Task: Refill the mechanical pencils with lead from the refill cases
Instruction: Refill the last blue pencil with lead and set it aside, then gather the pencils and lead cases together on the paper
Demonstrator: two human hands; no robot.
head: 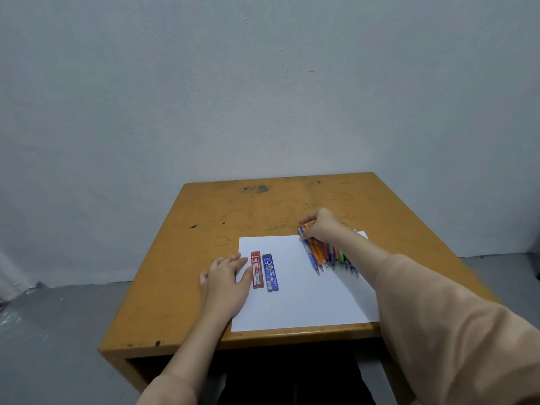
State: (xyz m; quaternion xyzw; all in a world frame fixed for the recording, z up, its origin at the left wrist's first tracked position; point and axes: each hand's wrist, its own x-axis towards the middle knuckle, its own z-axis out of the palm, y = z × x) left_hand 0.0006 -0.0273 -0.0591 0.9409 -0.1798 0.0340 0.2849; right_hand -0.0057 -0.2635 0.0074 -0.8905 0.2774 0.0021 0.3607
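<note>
A white sheet of paper [306, 299] lies on a small orange-brown desk [233, 217]. On its left part lie two lead refill cases side by side: a red one [256, 269] and a blue one [270, 272]. Several mechanical pencils [327, 254] in blue, orange, grey and green lie in a row on the sheet's far right, tips pointing toward me. My right hand [320, 225] is at the far ends of the pencils, with curled fingers pinching the blue pencil [306, 248] at the row's left. My left hand [226, 277] rests flat on the sheet's left edge, just left of the red case.
The desk stands against a pale grey wall [263, 83], with grey floor [43, 331] on both sides. The desk's far half is bare scuffed wood. The front edge of the desk [233, 343] lies just below the sheet.
</note>
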